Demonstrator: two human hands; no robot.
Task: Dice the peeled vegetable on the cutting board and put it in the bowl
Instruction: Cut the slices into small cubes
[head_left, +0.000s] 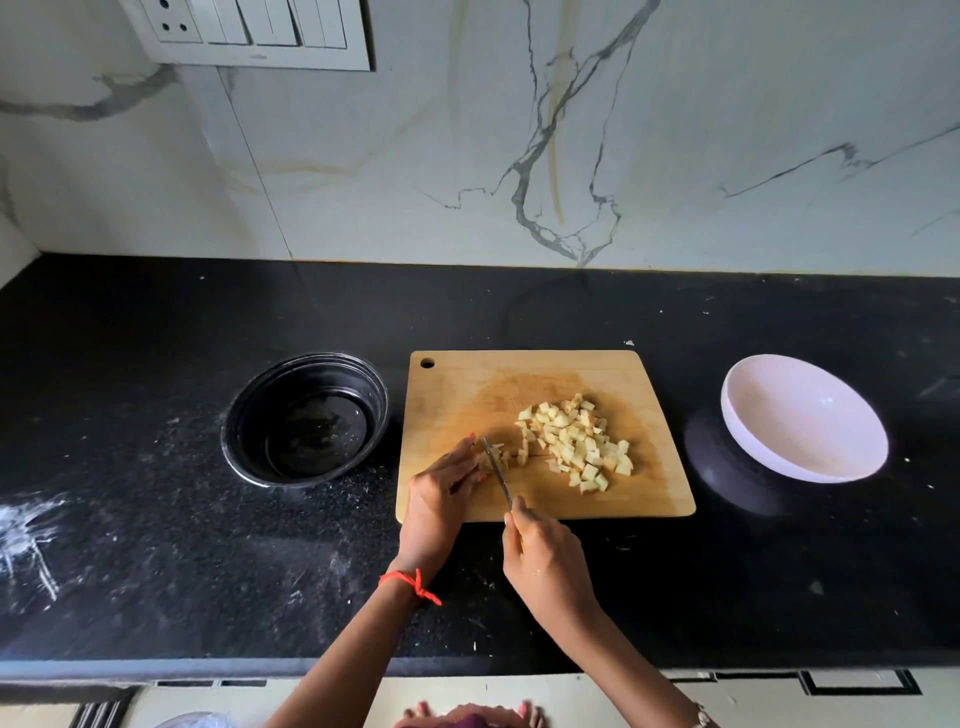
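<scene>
A wooden cutting board (644, 499) lies on the black counter. A heap of pale diced vegetable pieces (576, 441) covers its middle right. My left hand (441, 493) presses down on the last small uncut piece (496, 456) at the board's left front. My right hand (540, 556) grips a small knife (497, 470) by its handle, blade down against that piece beside my left fingertips. A white bowl (802, 415) sits tilted to the right of the board, with nothing in it.
A black round bowl (306, 418) stands left of the board with nothing visible inside. White powdery smears mark the counter at the far left (31, 530). A marble wall with a switch panel (249, 31) rises behind. The counter's front edge runs just below my wrists.
</scene>
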